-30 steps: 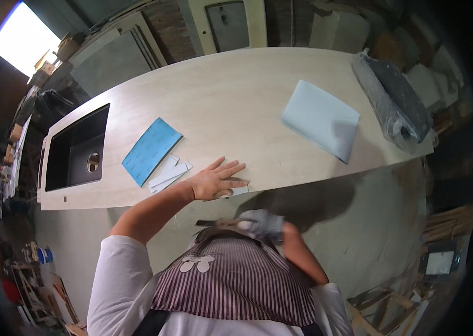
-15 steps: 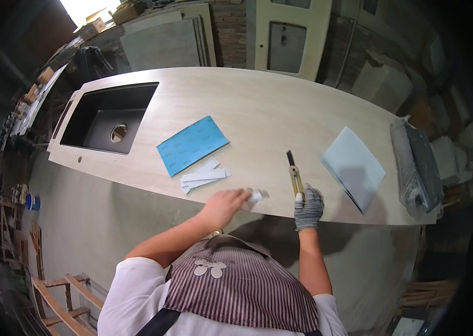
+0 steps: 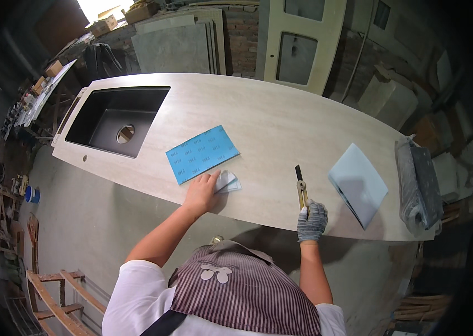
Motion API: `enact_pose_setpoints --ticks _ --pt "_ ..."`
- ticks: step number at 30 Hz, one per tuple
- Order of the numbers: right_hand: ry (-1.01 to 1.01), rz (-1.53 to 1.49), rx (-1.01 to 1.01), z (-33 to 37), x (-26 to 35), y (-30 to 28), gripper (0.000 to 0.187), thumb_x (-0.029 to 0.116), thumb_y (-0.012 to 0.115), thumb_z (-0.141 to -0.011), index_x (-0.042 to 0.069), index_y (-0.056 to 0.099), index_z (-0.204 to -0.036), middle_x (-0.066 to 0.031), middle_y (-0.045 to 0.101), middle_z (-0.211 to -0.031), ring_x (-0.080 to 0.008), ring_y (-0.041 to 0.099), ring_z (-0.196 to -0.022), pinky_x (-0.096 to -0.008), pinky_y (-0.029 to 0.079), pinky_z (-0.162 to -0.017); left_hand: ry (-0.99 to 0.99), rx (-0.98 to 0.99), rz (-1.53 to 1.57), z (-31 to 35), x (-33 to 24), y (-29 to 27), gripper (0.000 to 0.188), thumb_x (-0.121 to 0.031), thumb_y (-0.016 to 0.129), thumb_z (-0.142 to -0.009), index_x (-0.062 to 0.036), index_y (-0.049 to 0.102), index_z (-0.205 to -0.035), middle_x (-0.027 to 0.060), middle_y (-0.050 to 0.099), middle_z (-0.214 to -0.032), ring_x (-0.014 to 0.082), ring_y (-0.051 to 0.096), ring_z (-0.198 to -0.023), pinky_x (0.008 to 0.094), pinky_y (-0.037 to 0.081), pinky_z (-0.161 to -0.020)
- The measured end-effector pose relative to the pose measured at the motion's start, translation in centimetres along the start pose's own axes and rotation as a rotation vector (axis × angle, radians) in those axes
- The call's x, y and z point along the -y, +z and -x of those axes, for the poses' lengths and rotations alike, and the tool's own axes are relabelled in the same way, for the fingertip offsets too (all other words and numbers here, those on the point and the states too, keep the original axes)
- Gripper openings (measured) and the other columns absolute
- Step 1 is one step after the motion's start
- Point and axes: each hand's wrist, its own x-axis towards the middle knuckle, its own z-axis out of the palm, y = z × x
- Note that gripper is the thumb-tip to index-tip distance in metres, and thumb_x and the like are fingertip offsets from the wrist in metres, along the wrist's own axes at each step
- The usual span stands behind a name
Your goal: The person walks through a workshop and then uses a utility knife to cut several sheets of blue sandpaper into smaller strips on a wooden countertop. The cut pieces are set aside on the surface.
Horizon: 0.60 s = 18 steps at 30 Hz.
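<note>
My bare left hand [image 3: 202, 194] is at the front of the countertop [image 3: 253, 120], its fingers closed on white paper-like strips [image 3: 228, 181]. The hand covers part of the strips. Just beyond it lies a blue sandpaper sheet [image 3: 200, 152] with printing on its face. My right hand [image 3: 312, 221], in a grey knit glove, grips a utility knife [image 3: 302, 193] with a yellowish handle. Its dark blade is extended and points away from me, over the countertop. To the right of the knife lies a folded pale blue sheet [image 3: 359, 182].
A black sink [image 3: 102, 120] with a round drain hole is set in the countertop's left end. A dark plastic-wrapped bundle [image 3: 417, 185] lies at the right end. Slabs [image 3: 175, 49] and a cream door panel [image 3: 298, 47] stand behind. A wooden frame [image 3: 60, 299] is at lower left.
My left hand has moved left, from near the knife to the strips beside the blue sheet, bringing a pale piece along. My right hand still holds the knife. The view has shifted slightly.
</note>
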Motion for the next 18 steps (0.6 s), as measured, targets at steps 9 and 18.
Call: enact_pose_setpoints --ticks 9,18 --pt "0.017 0.017 0.031 0.1 -0.1 0.2 0.023 0.015 0.065 -0.078 0.009 0.066 -0.1 -0.0099 0.068 -0.101 -0.0331 0.06 -0.102 -0.0499 0.045 -0.092 0.128 -0.078 0.01 -0.5 -2.2 1.4 0.062 -0.014 0.063 -0.08 -0.0117 0.049 -0.141 0.016 0.063 -0.107 0.0355 0.061 -0.1 0.045 0.052 -0.087" --pt "0.023 0.076 0.006 0.1 0.5 0.1 0.021 0.015 0.062 -0.079 0.01 0.066 -0.099 -0.0083 0.068 -0.1 -0.0321 0.06 -0.101 -0.049 0.045 -0.092 0.172 -0.121 0.112 -4.9 -9.0 2.0 0.058 -0.021 0.064 -0.083 -0.0075 0.05 -0.138 0.0176 0.063 -0.108 0.0353 0.063 -0.098 0.0473 0.053 -0.083"
